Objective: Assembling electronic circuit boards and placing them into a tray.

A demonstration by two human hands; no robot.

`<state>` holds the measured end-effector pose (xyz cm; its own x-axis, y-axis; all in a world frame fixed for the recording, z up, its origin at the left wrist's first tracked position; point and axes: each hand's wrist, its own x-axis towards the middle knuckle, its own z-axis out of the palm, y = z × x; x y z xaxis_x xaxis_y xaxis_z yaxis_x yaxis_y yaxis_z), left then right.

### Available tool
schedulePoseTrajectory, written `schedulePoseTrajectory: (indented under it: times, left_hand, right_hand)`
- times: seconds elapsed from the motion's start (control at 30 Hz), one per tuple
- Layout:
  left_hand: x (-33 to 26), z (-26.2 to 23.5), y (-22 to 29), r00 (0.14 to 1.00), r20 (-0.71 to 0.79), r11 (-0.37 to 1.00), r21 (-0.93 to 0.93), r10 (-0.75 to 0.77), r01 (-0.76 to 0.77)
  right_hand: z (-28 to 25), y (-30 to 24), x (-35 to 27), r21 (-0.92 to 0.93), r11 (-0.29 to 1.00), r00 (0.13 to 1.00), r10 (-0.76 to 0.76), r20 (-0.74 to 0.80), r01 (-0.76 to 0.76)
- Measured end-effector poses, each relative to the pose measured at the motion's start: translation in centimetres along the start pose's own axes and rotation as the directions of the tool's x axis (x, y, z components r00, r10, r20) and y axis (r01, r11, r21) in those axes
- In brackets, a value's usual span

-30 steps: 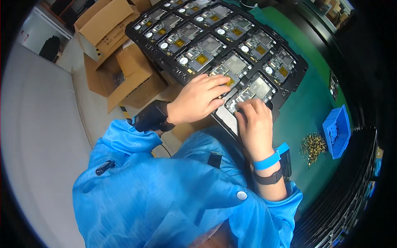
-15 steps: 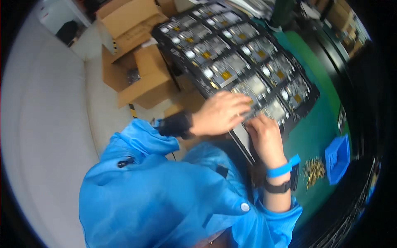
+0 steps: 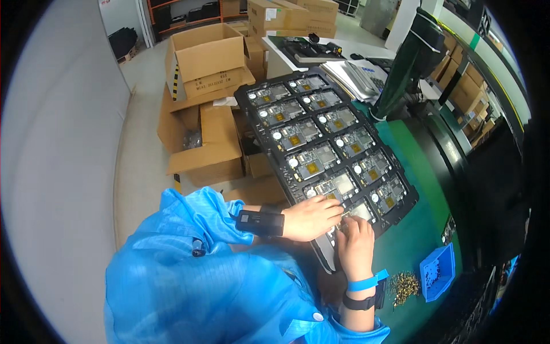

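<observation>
Head: circuit boards (image 3: 312, 161) in black tray (image 3: 284, 172), bits (image 3: 433, 272) in blue bin (image 3: 448, 261)

Palm down, the left grip (image 3: 312, 219) points rightward, just beside the right grip (image 3: 356, 241), which is curled.

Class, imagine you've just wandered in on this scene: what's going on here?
A person in a blue garment is working at the near end of a black tray set with circuit boards. The left hand reaches over the boards at that end. Beside it, the right hand has its fingers bent down; whether they pinch anything is hidden. On the green tabletop to the right, small gold-coloured parts lie in a pile beside a blue bin.
</observation>
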<state>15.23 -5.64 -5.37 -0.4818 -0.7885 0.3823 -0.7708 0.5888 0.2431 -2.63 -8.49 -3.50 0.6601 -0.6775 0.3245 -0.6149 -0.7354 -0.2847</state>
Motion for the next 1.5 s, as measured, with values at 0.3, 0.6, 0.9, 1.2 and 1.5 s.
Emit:
schedulePoseTrajectory:
  times: [0.3, 0.6, 0.9, 1.2, 1.5]
  left_hand:
    - [0.7, -1.4, -3.3, 0.997, 0.007, 0.946, -0.314, 0.082, -0.075]
    - [-2.6, -1.0, -4.4, 0.992, -0.108, 0.942, -0.336, -0.059, 0.019]
    - [-2.2, -0.1, -4.3, 0.976, -0.200, 0.953, -0.302, -0.085, 0.021]
    - [-0.5, -3.2, -7.5, 1.000, 0.011, 0.968, -0.249, 0.004, -0.001]
    - [-1.5, -4.3, -9.1, 0.997, -0.059, 0.993, -0.111, -0.042, 0.035]
  right_hand:
    - [-0.8, 0.0, 0.1, 0.139, 0.989, 0.999, -0.039, -0.038, 0.044]
    - [0.8, -0.9, 0.1, 0.154, 0.987, 0.995, -0.058, 0.085, 0.044]
    - [1.8, -1.7, 0.9, 0.094, 0.995, 0.998, -0.019, 0.060, 0.013]
    - [2.3, -1.7, 1.9, 0.060, 0.996, 0.994, 0.057, 0.092, -0.063]
    - [2.4, -1.1, 1.6, 0.150, 0.987, 0.998, 0.047, 0.048, -0.054]
